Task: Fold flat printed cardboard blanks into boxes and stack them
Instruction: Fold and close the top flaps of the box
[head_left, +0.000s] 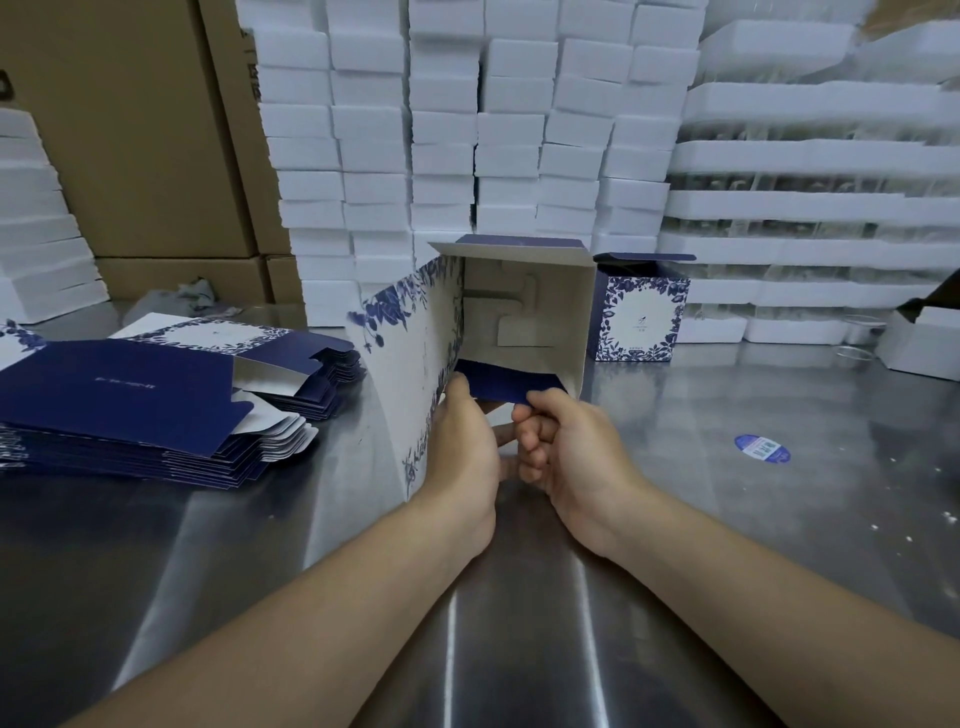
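On the steel table (727, 519), both hands' fingers (535, 431) pinch the box (535, 312) flap (506, 384), mouth facing the camera.

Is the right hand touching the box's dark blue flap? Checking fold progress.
Touching. The head view shows the right hand pinching the near edge of the dark blue flap.
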